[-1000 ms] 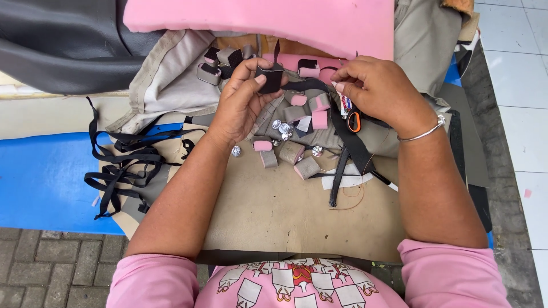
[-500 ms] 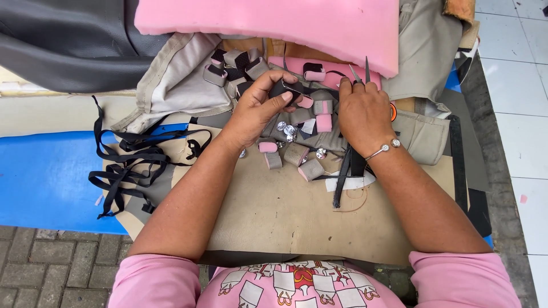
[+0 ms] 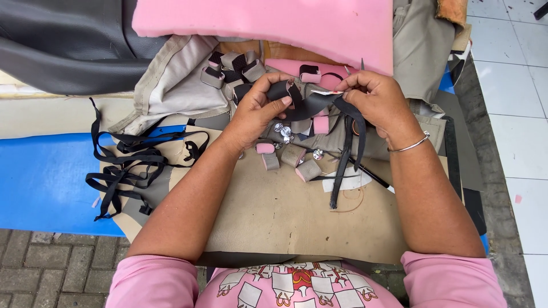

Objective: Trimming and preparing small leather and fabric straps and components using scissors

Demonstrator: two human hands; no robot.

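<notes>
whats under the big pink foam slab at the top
The pink foam slab lies over tan fabric and a smaller pink foam piece, whose edges stick out below it. A dark grey sheet runs beside its left end. What lies beneath its middle is covered.

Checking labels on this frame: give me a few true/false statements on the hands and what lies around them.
1. Both hands hold a black strap. True: left hand and right hand pinch the black strap between them.
2. The pink foam slab lies near the person's lap. False: the pink foam slab lies at the far side, beyond the hands.
3. A tangle of black straps lies by the left arm. True: tangle of black straps.
4. The right wrist is bare. False: it wears a bracelet.
</notes>
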